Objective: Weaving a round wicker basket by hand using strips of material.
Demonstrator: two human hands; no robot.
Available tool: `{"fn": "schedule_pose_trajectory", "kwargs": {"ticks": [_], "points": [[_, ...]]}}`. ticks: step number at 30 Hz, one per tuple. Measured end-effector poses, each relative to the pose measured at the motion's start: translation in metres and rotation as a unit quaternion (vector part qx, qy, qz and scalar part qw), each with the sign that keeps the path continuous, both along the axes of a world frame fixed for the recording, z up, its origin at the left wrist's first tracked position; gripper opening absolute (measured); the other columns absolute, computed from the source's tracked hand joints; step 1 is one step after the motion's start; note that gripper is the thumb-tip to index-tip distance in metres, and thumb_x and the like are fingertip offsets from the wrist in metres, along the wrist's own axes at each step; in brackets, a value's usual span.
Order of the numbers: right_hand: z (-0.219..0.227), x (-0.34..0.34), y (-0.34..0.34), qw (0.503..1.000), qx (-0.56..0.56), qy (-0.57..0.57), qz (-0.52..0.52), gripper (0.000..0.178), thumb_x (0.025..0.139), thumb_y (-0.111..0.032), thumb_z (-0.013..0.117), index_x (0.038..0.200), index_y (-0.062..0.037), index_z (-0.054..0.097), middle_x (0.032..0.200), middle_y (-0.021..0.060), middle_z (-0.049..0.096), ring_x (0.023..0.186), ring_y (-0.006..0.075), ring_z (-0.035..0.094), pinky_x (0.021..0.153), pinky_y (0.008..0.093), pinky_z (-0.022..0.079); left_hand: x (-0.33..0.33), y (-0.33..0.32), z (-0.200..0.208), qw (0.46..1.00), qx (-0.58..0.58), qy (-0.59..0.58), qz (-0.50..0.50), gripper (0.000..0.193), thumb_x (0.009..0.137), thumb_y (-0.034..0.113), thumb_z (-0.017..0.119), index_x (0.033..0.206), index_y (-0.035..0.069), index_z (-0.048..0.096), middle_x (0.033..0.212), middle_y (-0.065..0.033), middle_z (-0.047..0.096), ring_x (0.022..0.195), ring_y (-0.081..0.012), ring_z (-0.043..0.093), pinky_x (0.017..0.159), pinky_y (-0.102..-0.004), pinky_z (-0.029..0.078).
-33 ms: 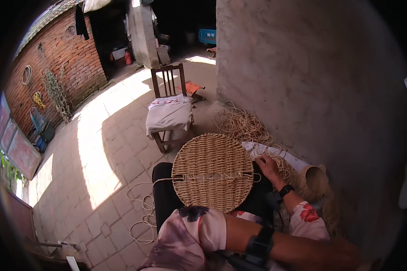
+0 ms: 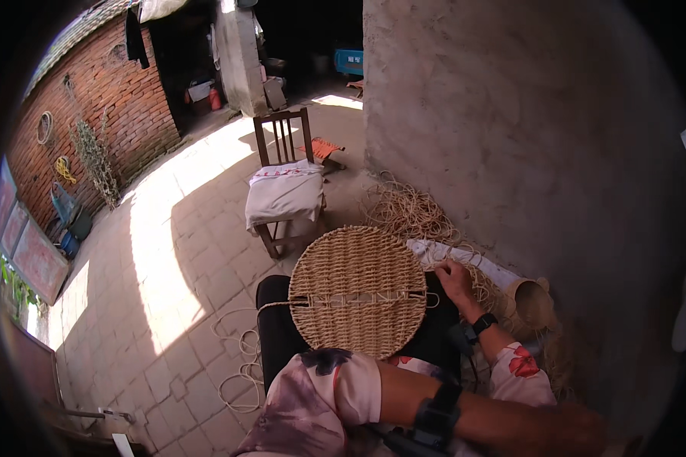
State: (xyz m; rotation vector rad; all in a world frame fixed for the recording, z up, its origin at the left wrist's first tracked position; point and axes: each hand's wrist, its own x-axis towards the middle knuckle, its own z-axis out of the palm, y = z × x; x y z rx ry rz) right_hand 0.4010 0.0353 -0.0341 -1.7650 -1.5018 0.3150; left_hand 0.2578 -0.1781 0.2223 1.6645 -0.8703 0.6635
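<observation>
Nothing has moved since the earlier frame: woven disc, hands, cord all sit as before.
Round woven straw mat [image 2: 357, 291] lies flat across the person's dark-trousered lap, one horizontal row across its middle looking looser, unfinished. Right hand [image 2: 456, 279] rests at the mat's right edge, fingers curled down on the straw cord and white cloth [image 2: 465, 263] there; grip looks closed on a strand, but too small to confirm. Left hand is hidden behind the floral sleeve [image 2: 320, 400], so its grip can't be told. Loose cord [image 2: 240, 343] trails off the mat's left edge onto the paved floor. Straw pile [image 2: 408, 209] by the wall, wooden chair [image 2: 282, 190] beyond.
</observation>
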Motion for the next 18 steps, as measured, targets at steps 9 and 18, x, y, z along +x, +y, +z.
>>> {"fn": "schedule_pose_trajectory", "kwargs": {"ticks": [9,18], "points": [[0.091,-0.086,-0.056,0.931,0.074,-0.204,0.293,0.01,0.081,-0.007,0.064,0.089,-0.0047,0.059,0.085,0.0111,0.057,0.072,0.0326,0.064,0.064,0.0417,0.053,0.003,-0.011,-0.011,0.996,-0.019,0.048,-0.076,0.058,0.078,0.057,0.074,0.093,0.001,0.069,0.084,-0.0196,0.064,0.089,-0.0366,0.062,0.079,-0.0438,0.048],[0.088,-0.095,-0.035,0.93,0.076,-0.22,0.284,0.008,0.082,-0.007,0.062,0.089,-0.0044,0.059,0.076,0.0114,0.061,0.069,0.0326,0.066,0.06,0.0413,0.054,0.0,0.0,0.0,0.987,0.064,0.132,-0.064,0.056,0.075,0.054,0.077,0.088,0.001,0.064,0.085,-0.0175,0.066,0.089,-0.0337,0.063,0.077,-0.044,0.049]]}}
